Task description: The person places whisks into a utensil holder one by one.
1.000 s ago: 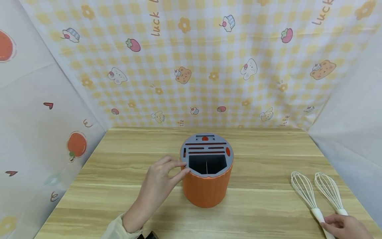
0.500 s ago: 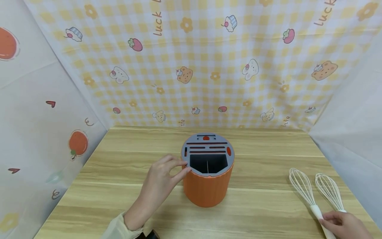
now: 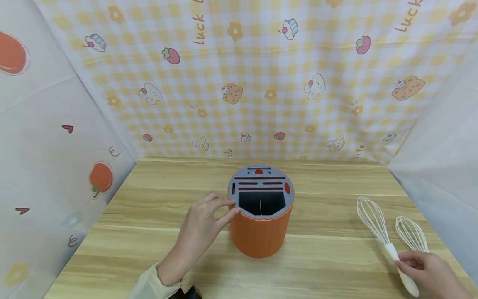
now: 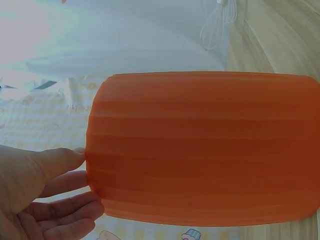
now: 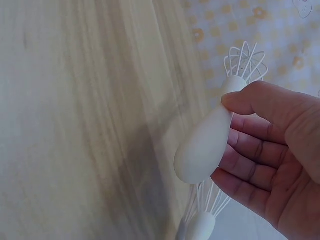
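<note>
An orange round utensil holder [image 3: 259, 238] with a grey slotted lid stands at the middle of the table. My left hand [image 3: 203, 226] rests its thumb and fingertips on the lid's left front edge. In the left wrist view those fingers meet the top end of the holder [image 4: 200, 150]. At the right, my right hand [image 3: 429, 270] holds a white whisk [image 3: 390, 251] by its handle, thumb against the near side and fingers behind. The whisk handle [image 5: 202, 147] appears raised off the table in the right wrist view. A second whisk [image 3: 412, 234] lies beyond my right hand, its handle hidden.
The wooden table [image 3: 179, 178] ends at a yellow checked cloth [image 3: 257, 116] behind. White cloth walls [image 3: 33, 166] close off both sides. The holder's lid has a large divided opening [image 3: 261, 202] at the front and several narrow slots behind it.
My right hand and its whisk have moved up and slightly left, away from the second whisk. The left hand keeps its place on the lid, and the head view has shifted slightly.
</note>
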A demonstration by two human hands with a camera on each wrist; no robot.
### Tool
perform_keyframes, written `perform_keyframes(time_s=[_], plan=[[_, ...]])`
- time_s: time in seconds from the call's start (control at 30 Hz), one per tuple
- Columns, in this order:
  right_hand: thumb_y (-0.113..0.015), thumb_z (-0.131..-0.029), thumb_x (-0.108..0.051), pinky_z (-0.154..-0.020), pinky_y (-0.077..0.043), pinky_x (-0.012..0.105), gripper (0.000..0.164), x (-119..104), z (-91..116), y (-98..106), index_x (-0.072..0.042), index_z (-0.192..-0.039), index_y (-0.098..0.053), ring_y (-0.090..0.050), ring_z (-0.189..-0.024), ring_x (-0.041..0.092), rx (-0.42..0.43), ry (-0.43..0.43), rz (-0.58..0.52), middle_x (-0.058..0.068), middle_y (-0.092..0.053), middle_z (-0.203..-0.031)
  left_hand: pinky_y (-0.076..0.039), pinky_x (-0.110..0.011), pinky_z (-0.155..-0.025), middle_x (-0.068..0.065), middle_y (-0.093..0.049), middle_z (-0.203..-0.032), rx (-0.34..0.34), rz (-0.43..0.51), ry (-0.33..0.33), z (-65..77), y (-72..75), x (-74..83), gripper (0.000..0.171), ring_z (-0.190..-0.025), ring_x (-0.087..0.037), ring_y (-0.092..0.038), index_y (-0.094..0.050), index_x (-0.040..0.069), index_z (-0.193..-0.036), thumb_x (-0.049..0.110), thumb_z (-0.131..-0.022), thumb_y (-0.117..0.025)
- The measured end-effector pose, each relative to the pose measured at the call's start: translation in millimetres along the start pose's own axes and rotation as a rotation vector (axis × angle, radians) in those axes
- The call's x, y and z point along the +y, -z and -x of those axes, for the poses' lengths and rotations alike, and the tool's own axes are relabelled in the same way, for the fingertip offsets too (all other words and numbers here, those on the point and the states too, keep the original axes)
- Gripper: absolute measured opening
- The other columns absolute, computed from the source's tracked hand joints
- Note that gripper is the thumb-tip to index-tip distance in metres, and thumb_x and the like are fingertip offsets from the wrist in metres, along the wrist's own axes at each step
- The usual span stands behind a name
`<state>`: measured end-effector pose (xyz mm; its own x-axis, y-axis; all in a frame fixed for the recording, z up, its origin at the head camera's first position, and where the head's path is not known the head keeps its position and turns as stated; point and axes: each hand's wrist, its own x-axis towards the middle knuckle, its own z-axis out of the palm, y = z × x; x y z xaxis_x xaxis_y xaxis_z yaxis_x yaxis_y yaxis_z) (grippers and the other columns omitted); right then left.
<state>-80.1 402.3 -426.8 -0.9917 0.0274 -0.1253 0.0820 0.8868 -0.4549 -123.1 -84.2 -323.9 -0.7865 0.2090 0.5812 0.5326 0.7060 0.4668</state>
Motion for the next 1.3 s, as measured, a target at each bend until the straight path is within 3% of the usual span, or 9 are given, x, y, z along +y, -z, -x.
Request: perform_keyframes(time_s=[0.1, 0.5, 1.07, 1.3], plan=[[-0.068, -0.083, -0.017, -0.056, -0.046, 0.022, 0.022, -4, -2, 3, 0.004, -0.088, -0.067, -0.054, -0.059, -0.002, 0.041, 0.029, 0.003, -0.001, -0.065, -0.071, -0.046, -0.017, -0.056, 0.002, -0.063, -0.079, -0.004, -0.001, 0.005, -0.1, -0.5, 0.1, 0.017, -0.068, -0.005, -0.058, -0.074, 0.009, -0.085, 0.017, -0.071, -0.08], [-0.067, -0.085, -0.018, -0.055, -0.048, 0.021, 0.023, -29, -13, 12, 0.004, -0.094, -0.067, -0.059, -0.064, -0.001, 0.068, 0.12, -0.065, 0.007, -0.068, -0.081, -0.045, -0.017, -0.055, 0.002, -0.062, -0.078, -0.006, -0.009, 0.009, 0.0, 0.7, 0.4, 0.018, -0.066, -0.006, -0.056, -0.074, 0.008, -0.085, 0.017, -0.071, -0.08], [-0.073, -0.078, -0.012, -0.055, -0.046, 0.022, 0.013, -68, -24, 15, -0.007, -0.089, -0.068, -0.057, -0.064, -0.005, 0.242, 0.335, -0.064, -0.009, -0.066, -0.071, -0.046, -0.018, -0.056, 0.001, -0.063, -0.081, -0.016, -0.001, 0.022, 0.8, 0.5, 0.8, 0.018, -0.069, -0.007, -0.058, -0.074, 0.008, -0.086, 0.018, -0.072, -0.079], [-0.074, -0.077, -0.014, -0.053, -0.043, 0.023, 0.013, -86, -28, 20, -0.01, -0.089, -0.069, -0.057, -0.067, -0.005, 0.288, 0.385, -0.049, -0.015, -0.064, -0.07, -0.047, -0.018, -0.058, 0.001, -0.063, -0.081, -0.013, 0.004, 0.02, 1.1, 0.4, 0.1, 0.017, -0.071, -0.007, -0.059, -0.074, 0.009, -0.086, 0.019, -0.072, -0.079]])
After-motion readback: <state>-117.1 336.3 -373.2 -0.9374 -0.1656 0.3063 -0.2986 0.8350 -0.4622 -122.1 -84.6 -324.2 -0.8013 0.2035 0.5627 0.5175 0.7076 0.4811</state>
